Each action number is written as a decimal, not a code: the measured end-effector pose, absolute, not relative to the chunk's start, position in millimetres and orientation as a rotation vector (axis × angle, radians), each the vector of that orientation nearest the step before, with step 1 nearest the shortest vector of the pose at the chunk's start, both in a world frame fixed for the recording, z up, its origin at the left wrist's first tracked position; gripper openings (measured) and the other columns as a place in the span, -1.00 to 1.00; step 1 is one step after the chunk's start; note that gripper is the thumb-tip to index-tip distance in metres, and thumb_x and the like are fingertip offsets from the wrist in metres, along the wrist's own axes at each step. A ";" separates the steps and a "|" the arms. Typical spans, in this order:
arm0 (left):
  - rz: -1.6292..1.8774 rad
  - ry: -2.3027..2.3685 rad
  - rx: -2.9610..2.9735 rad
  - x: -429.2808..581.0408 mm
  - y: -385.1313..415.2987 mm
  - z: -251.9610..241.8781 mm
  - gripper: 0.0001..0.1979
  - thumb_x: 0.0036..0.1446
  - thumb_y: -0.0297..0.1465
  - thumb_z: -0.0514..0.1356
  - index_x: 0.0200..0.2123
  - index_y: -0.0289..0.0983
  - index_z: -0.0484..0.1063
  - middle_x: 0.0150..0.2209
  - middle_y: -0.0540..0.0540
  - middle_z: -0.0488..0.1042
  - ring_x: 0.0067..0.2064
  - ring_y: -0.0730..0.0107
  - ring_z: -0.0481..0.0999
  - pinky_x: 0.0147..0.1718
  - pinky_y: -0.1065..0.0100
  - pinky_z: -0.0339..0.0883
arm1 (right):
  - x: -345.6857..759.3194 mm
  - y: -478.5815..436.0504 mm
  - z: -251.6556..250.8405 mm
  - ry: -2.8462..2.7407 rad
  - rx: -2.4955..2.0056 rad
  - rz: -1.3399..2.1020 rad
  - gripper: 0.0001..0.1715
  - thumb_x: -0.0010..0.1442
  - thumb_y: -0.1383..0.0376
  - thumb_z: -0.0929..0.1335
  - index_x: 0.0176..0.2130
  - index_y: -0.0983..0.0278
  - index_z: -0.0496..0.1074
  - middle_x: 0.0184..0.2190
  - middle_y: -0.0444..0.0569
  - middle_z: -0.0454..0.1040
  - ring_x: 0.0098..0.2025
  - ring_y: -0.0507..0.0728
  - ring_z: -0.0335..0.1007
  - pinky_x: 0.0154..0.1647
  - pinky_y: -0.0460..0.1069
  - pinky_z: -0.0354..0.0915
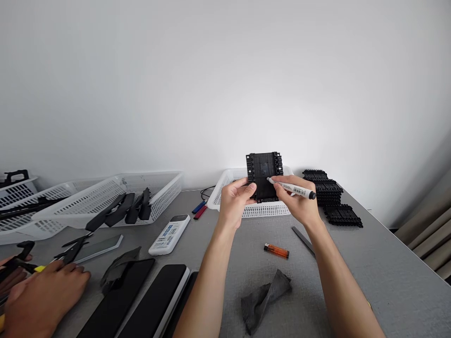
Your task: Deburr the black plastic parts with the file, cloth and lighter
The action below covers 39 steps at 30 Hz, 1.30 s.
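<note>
My left hand (235, 199) is closed on the lower left edge of a black rectangular plastic part (263, 170) and holds it upright above the table. My right hand (299, 203) grips a white marker pen (292, 188) with a black cap end. The pen's tip touches the face of the black part. Both hands hover in front of a small white basket (225, 180).
Stacks of similar black parts (331, 195) sit at the right. An orange lighter (276, 250), a grey cloth (264, 298), a metal strip (303, 239), a white remote (169, 234), dark phones (155, 300) and white baskets (105, 197) lie around. Another person's hand (42, 293) works at the left.
</note>
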<state>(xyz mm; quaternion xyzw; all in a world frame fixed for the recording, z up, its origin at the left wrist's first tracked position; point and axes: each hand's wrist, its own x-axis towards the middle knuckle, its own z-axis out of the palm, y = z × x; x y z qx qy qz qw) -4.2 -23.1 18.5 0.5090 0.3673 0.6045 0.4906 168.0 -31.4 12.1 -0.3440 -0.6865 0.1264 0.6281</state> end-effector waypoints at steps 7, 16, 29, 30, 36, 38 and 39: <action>1.465 0.912 1.198 -1.5 -20.8 16.8 -0.38 -0.23 -0.10 0.47 -0.14 -0.41 0.58 -0.40 -0.16 0.63 -0.33 0.12 0.63 -0.37 0.19 0.55 | 169.9 -28.2 11.4 -1.503 -0.686 0.342 -0.77 0.23 0.27 0.38 -0.14 0.24 0.61 -0.44 -0.07 0.57 -0.51 0.02 0.43 -0.50 -0.05 0.33; 1.373 0.998 1.329 -0.1 -18.3 12.5 -0.34 -0.15 -0.05 0.43 -0.03 -0.34 0.55 -0.24 -0.21 0.66 -0.15 0.06 0.63 -0.26 0.20 0.52 | 170.9 -30.9 12.2 -1.453 -0.745 0.172 -0.66 0.30 0.25 0.33 0.02 0.19 0.56 -0.38 -0.06 0.50 -0.43 0.05 0.38 -0.43 0.00 0.36; 1.315 1.028 1.407 3.5 -22.7 12.5 -0.34 -0.13 -0.09 0.43 -0.01 -0.39 0.52 -0.23 -0.26 0.65 -0.09 -0.05 0.60 -0.28 0.20 0.50 | 174.5 -26.7 10.5 -1.525 -0.784 0.063 -0.63 0.29 0.31 0.31 0.05 0.21 0.55 -0.32 -0.04 0.49 -0.40 0.05 0.38 -0.38 0.00 0.33; 1.317 1.035 1.402 3.7 -22.2 12.1 -0.35 -0.14 -0.10 0.43 -0.02 -0.39 0.52 -0.26 -0.25 0.65 -0.11 -0.05 0.61 -0.29 0.20 0.50 | 174.2 -26.9 10.5 -1.533 -0.788 0.052 -0.63 0.29 0.32 0.31 0.04 0.20 0.55 -0.30 -0.04 0.50 -0.39 0.05 0.38 -0.37 -0.01 0.32; 1.339 0.989 1.238 3.0 -16.6 9.9 -0.44 -0.22 -0.12 0.46 -0.18 -0.36 0.56 -0.34 -0.20 0.64 -0.22 0.05 0.62 -0.35 0.24 0.48 | 169.6 -28.2 8.0 -1.480 -0.770 0.002 -0.65 0.34 0.30 0.27 0.05 0.16 0.51 -0.21 0.00 0.51 -0.28 0.10 0.44 -0.25 0.04 0.37; 1.338 0.959 1.185 1.1 -14.8 9.5 -0.48 -0.21 -0.12 0.46 -0.23 -0.35 0.55 -0.33 -0.21 0.64 -0.24 0.09 0.63 -0.32 0.24 0.47 | 170.0 -30.1 7.1 -1.392 -0.797 0.035 -0.69 0.36 0.27 0.25 0.02 0.18 0.48 -0.28 -0.02 0.49 -0.33 0.10 0.43 -0.28 0.04 0.36; 1.342 0.952 1.174 -0.1 -14.0 9.4 -0.50 -0.20 -0.12 0.46 -0.25 -0.35 0.55 -0.32 -0.20 0.64 -0.23 0.09 0.63 -0.31 0.24 0.47 | 171.1 -31.7 6.7 -1.356 -0.826 0.060 -0.71 0.36 0.25 0.26 0.02 0.18 0.45 -0.29 -0.03 0.47 -0.35 0.09 0.42 -0.30 0.03 0.36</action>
